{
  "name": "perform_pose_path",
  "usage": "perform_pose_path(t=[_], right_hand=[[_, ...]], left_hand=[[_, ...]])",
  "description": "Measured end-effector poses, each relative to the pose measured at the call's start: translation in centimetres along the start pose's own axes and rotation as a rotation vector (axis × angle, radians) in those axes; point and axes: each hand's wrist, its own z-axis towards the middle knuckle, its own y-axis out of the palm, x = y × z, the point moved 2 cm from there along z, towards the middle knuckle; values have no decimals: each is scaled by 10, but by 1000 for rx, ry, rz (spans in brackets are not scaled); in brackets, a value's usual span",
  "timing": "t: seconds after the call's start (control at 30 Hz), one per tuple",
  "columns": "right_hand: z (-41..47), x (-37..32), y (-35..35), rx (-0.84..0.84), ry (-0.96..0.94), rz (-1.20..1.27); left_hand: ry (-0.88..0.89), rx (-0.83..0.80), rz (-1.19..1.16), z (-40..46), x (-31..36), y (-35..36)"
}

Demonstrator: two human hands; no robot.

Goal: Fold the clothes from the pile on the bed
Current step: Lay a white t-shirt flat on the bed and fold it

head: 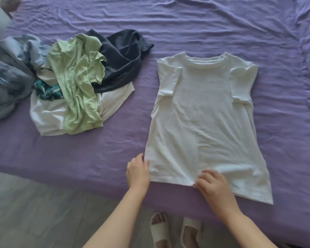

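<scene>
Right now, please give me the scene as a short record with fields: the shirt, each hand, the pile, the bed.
shirt: white T-shirt, flat on the bed, collar away from the person, both sleeves folded inward
left hand: pinches the hem at the shirt's left corner
right hand: pinches the hem near its middle
pile: unfolded clothes left of the shirt, apart from it; green, dark, white, blue-grey pieces
bed: purple sheet, wrinkled

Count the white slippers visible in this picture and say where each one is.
2. One slipper is on the floor below the bed's edge, between the person's forearms; the other slipper is just right of it. Both are on the person's feet.
</scene>
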Motion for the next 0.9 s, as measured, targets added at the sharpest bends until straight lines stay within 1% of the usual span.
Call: perform_pose_path(t=[0.07,0.2,0.3,0.37,0.5,0.57,0.63,0.67,0.73,0.77,0.8,0.83,0.9], right_hand=[[-6,-2,0,-39,14,-16],[5,-8,9,-51,240,135],[8,-21,19,-66,305,160],[6,-28,23,-96,314,143],[-4,-28,26,-138,337,115],[-8,-28,25,-170,347,76],[-12,-25,23,-173,340,17],[-13,-23,22,-159,338,1],[-15,-17,18,-107,351,17],[-15,-13,17,-99,367,45],[-14,-10,15,-115,386,87],[-13,-7,14,-152,401,143],[-13,-5,9,-257,419,241]], left_hand=[[-15,-4,-82,3,-3,1],[-53,-63,-383,4,-11,0],[-18,-61,-444,1,-19,-3],[65,-27,-397,-1,-26,-10],[236,63,-119,6,-51,-26],[244,83,-27,13,-62,-30],[227,45,49,18,-62,-29],[226,27,101,19,-60,-28],[269,38,230,17,-49,-24],[320,62,282,14,-41,-20],[391,81,287,9,-31,-16],[472,66,260,2,-19,-9],[649,-68,194,-16,9,8]])
